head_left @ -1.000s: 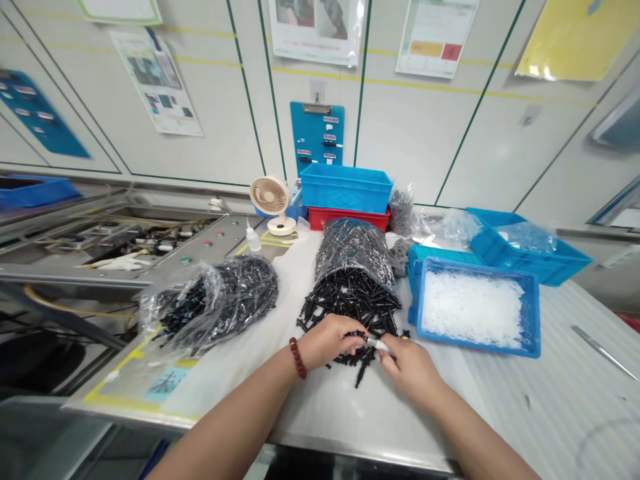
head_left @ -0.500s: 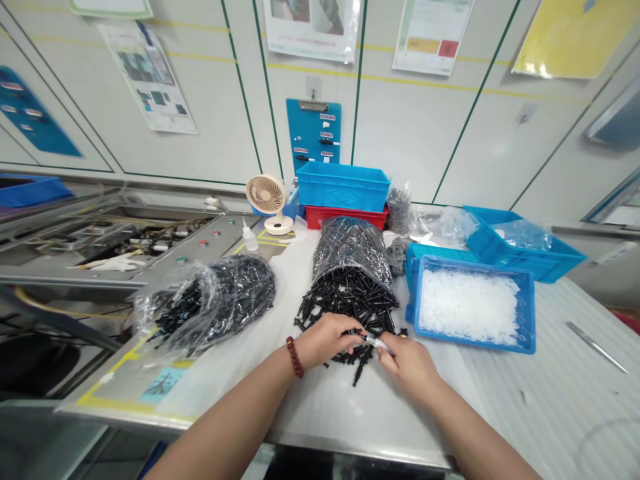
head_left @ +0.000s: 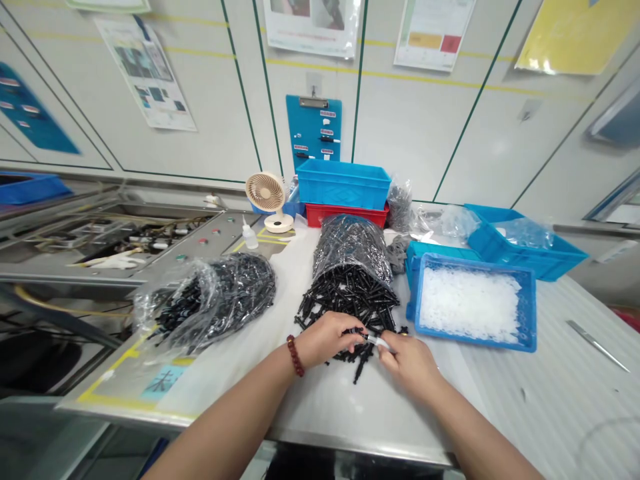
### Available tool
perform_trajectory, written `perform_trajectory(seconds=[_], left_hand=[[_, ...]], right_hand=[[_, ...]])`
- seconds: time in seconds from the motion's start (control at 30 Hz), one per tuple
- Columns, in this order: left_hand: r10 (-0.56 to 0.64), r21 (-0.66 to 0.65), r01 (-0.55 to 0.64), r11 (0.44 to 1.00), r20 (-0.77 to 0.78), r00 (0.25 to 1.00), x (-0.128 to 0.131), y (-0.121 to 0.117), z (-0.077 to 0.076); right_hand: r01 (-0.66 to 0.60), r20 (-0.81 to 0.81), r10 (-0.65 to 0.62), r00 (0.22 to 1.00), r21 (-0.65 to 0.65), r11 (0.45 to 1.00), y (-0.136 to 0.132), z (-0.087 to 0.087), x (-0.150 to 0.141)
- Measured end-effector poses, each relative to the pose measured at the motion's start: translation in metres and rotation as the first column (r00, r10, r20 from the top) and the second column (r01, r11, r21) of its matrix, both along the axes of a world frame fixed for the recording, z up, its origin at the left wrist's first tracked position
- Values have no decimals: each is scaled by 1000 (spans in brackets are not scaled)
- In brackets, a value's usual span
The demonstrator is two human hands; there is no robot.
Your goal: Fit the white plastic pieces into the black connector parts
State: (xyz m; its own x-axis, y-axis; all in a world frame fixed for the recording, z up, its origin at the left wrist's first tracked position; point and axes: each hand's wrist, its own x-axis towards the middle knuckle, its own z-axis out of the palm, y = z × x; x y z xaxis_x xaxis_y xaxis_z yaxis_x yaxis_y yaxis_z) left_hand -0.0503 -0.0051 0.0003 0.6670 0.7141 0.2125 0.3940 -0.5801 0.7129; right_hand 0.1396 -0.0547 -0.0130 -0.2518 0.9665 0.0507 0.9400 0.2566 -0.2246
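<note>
Between thumb and fingers, my left hand [head_left: 330,339] pinches a slim black part [head_left: 356,331] pointing to the right. My right hand [head_left: 407,360] is closed on a short white tube-like piece [head_left: 377,341], which meets the black part end to end; whether one sits inside the other I cannot tell. Just beyond and under both hands, a heap of black rod-shaped parts [head_left: 350,293] spills from a clear plastic bag [head_left: 353,243]. Right of the hands stands a blue tray [head_left: 475,340] filled with small white translucent pieces [head_left: 470,303].
Another clear bag of black parts [head_left: 235,293] lies at the left. Behind are a small fan [head_left: 267,193], a dropper bottle [head_left: 249,237], a blue bin [head_left: 344,183] on a red one [head_left: 345,215], and a blue crate [head_left: 530,247]. Metal tweezers [head_left: 597,345] lie far right.
Both hands stay at nearly the same place, holding the same black part and white piece end to end. The view has shifted very slightly.
</note>
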Motion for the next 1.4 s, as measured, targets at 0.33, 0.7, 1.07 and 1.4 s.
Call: perform_trajectory(seconds=[0.33,0.7,1.07,1.4], left_hand=[[-75,43,74,996,8,997,1,-3,0],[-63,38,62,997,20,998,1,-3,-2],[-43,86,40,995,23,999,2,-1,-6],[214,102,-224,969,103,971,11,-9,-8]], right_hand=[[45,78,-48,996,38,998,-1,0,-3],[117,124,-117,985,9,993,-1,3,-4],[159,77,-160,984,21,987,-1,6,-2],[165,-327,-128,936,87,982,4,-1,3]])
